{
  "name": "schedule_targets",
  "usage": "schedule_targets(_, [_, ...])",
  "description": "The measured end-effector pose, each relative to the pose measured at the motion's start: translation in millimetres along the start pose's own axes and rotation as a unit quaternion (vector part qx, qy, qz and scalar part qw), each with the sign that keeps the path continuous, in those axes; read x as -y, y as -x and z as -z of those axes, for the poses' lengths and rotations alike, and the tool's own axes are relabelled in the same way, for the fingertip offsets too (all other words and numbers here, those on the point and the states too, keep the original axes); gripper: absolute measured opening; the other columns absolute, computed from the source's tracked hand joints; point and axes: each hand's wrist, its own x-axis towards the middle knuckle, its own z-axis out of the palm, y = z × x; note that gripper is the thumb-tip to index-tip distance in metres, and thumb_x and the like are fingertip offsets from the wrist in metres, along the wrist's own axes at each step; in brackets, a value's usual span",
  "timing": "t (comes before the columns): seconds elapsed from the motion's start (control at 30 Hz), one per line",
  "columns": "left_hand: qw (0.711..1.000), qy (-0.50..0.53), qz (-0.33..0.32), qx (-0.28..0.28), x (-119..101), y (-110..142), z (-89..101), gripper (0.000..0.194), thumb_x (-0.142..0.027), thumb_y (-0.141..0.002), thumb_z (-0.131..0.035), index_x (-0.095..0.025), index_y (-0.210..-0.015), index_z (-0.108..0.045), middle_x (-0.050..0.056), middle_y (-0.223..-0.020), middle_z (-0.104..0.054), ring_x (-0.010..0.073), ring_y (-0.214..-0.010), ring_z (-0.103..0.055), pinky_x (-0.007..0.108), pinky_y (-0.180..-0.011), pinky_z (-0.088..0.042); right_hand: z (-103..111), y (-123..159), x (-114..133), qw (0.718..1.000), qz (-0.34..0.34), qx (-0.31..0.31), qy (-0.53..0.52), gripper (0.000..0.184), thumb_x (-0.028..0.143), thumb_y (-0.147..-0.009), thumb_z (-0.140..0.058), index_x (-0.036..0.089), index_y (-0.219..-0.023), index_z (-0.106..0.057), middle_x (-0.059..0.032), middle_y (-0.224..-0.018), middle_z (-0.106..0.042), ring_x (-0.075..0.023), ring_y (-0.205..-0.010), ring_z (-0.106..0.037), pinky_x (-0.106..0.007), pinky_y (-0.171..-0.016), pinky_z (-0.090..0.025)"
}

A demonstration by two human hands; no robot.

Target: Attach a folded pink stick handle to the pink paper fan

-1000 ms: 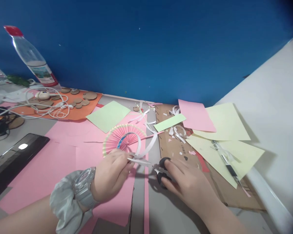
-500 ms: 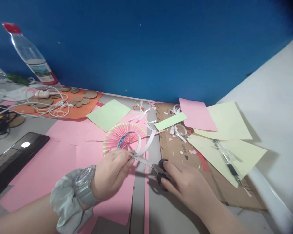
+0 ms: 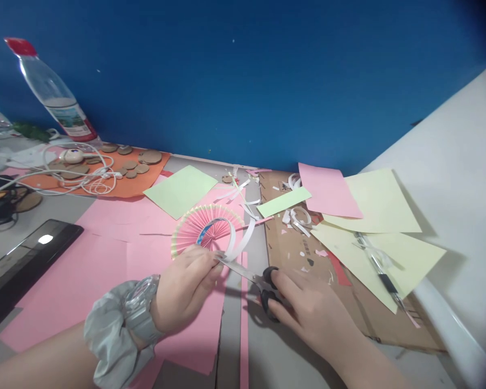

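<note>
My left hand (image 3: 190, 281) pinches a curling white paper strip (image 3: 246, 237) between its fingertips. Part of that strip loops back over a pleated pink paper fan (image 3: 186, 233) with a pale yellow-green rim, lying just beyond the hand. My right hand (image 3: 308, 300) grips the black handles of a pair of scissors (image 3: 249, 275). The blades point left and reach my left fingertips at the strip. Whether the blade tips are around the strip or only touching it is hidden by the fingers.
Pink paper sheets (image 3: 101, 270) cover the left of the table. Cardboard (image 3: 283, 243) with paper scraps lies right, beside yellow sheets (image 3: 380, 200) and a pen (image 3: 386, 283). At left are a phone (image 3: 28, 265), a white cable (image 3: 101, 183) and a bottle (image 3: 60, 100). A blue partition (image 3: 235, 81) stands behind.
The scissor handles look slightly further apart. Otherwise both hands, the white strip and the fan stay almost in place, with only a small shift of the view.
</note>
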Motion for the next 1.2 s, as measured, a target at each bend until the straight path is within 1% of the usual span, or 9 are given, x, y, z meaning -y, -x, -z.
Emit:
schedule_targets(0.3, [0.999,0.009,-0.025,-0.024,-1.1,-3.0,1.2,0.02,-0.011,-0.088,-0.036,-0.019,-0.072,-0.044,0.0,-0.066,-0.052,0.0138,-0.062,-0.046,0.026,-0.062,-0.039,-2.0,0.2,-1.7,1.0,-0.009,-0.004,-0.021,0.011,0.021,-0.09,-0.039,0.02,-0.08,-0.043,0.0003,-0.063,-0.052,-0.0147,-0.056,-0.046,-0.024,-0.051,-0.03])
schedule_targets(0.43, [0.999,0.014,-0.02,-0.022,-0.7,-1.2,0.6,0.018,-0.011,-0.087,-0.037,-0.019,-0.074,-0.045,0.001,-0.067,-0.054,0.015,-0.064,-0.048,0.028,-0.063,-0.04,-2.1,-2.6,-1.5,0.999,-0.02,0.02,-0.042,0.004,0.018,-0.086,-0.044,0.02,-0.083,-0.042,0.0,-0.067,-0.053,-0.0148,-0.059,-0.047,-0.024,-0.052,-0.032])
schedule_targets(0.57, [0.999,0.021,-0.028,-0.016,-1.0,1.2,0.4,0.017,-0.011,-0.086,-0.034,-0.019,-0.079,-0.047,0.003,-0.07,-0.056,0.0158,-0.066,-0.049,0.029,-0.064,-0.04,-0.3,-5.2,0.6,0.995,-0.046,0.058,-0.064,0.017,0.012,-0.074,-0.052,0.021,-0.083,-0.04,0.0007,-0.072,-0.053,-0.0155,-0.065,-0.047,-0.024,-0.054,-0.032])
schedule_targets(0.63, [0.999,0.031,-0.026,-0.011,-1.1,2.1,0.3,0.017,-0.01,-0.085,-0.034,-0.019,-0.079,-0.047,0.003,-0.071,-0.055,0.0154,-0.066,-0.049,0.029,-0.064,-0.04,0.9,-5.6,1.2,0.993,-0.053,0.069,-0.079,0.021,0.012,-0.072,-0.053,0.021,-0.084,-0.039,0.0009,-0.075,-0.053,-0.0157,-0.068,-0.047,-0.024,-0.056,-0.033])
schedule_targets(0.73, [0.999,0.045,-0.008,-0.008,-1.3,2.8,-0.1,0.014,-0.011,-0.086,-0.036,-0.019,-0.079,-0.046,0.002,-0.068,-0.053,0.0146,-0.063,-0.046,0.029,-0.063,-0.039,2.8,-5.3,1.0,0.992,-0.058,0.06,-0.092,0.022,0.012,-0.071,-0.053,0.021,-0.084,-0.037,0.0002,-0.077,-0.052,-0.0165,-0.07,-0.047,-0.025,-0.058,-0.034])
schedule_targets(0.83, [0.997,0.068,0.006,-0.028,-2.1,1.9,-0.5,0.01,-0.018,-0.087,-0.039,-0.019,-0.08,-0.046,0.001,-0.065,-0.051,0.0145,-0.06,-0.044,0.029,-0.06,-0.037,4.0,-5.0,0.3,0.993,-0.051,0.049,-0.097,0.022,0.014,-0.072,-0.054,0.021,-0.081,-0.036,-0.0006,-0.077,-0.052,-0.0169,-0.07,-0.046,-0.025,-0.058,-0.034])
schedule_targets(0.9, [0.996,0.073,0.014,-0.046,-2.7,0.3,-0.2,0.014,-0.021,-0.087,-0.041,-0.019,-0.074,-0.046,0.0,-0.061,-0.048,0.0139,-0.057,-0.042,0.029,-0.057,-0.036,3.9,-5.1,-0.1,0.993,-0.037,0.047,-0.102,0.021,0.015,-0.072,-0.054,0.021,-0.082,-0.036,-0.001,-0.077,-0.052,-0.0168,-0.069,-0.045,-0.026,-0.058,-0.034])
schedule_targets(1.0, [0.994,0.071,0.048,-0.06,-2.2,-2.5,1.7,0.025,-0.018,-0.088,-0.039,-0.02,-0.064,-0.04,-0.002,-0.056,-0.041,0.0131,-0.054,-0.039,0.029,-0.055,-0.034,2.9,-5.0,-0.5,0.994,-0.004,0.033,-0.106,0.021,0.014,-0.071,-0.053,0.02,-0.085,-0.04,-0.0024,-0.08,-0.053,-0.0173,-0.07,-0.044,-0.026,-0.059,-0.035])
schedule_targets(1.2, [0.988,0.095,0.099,-0.064,1.2,-2.2,5.8,0.027,-0.018,-0.089,-0.035,-0.021,-0.063,-0.039,0.0,-0.059,-0.041,0.015,-0.058,-0.04,0.032,-0.057,-0.037,3.0,-4.6,-0.2,0.995,0.032,0.024,-0.096,0.016,0.016,-0.073,-0.053,0.019,-0.087,-0.045,-0.0043,-0.08,-0.055,-0.0179,-0.068,-0.043,-0.028,-0.058,-0.035])
